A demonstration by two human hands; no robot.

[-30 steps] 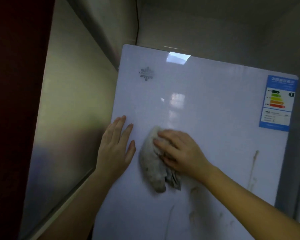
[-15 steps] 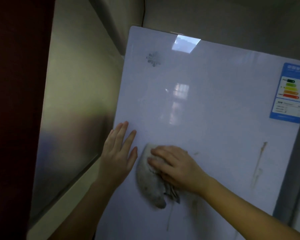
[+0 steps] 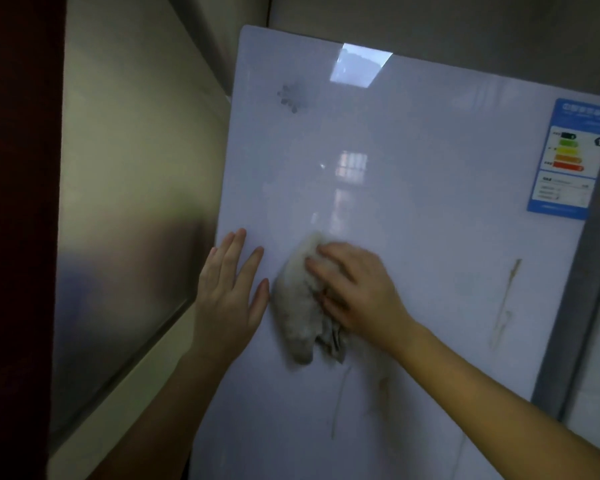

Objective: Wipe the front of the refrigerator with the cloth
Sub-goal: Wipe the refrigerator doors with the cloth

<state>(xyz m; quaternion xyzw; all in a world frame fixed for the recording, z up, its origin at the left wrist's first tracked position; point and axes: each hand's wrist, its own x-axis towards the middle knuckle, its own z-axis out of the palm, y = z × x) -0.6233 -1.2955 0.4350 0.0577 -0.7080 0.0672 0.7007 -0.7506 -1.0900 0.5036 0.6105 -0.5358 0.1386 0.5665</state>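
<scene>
The refrigerator (image 3: 430, 237) fills your view, its glossy white front tilted away, an energy label (image 3: 572, 161) at the upper right and a snowflake emblem (image 3: 293, 97) near the top left. Brown drip streaks (image 3: 504, 303) run down the right side, and more show below your hands — none of that is cleaned yet. Your left hand (image 3: 227, 299) lies flat and open on the door by its left edge, bracing. Your right hand (image 3: 357, 292) has its grip pressed down on the bunched grey cloth (image 3: 298, 306), just beside the left. Over the last second the cloth slid down and has come back up — a short scrubbing stroke over one patch, so most of the front is probably still to do.
</scene>
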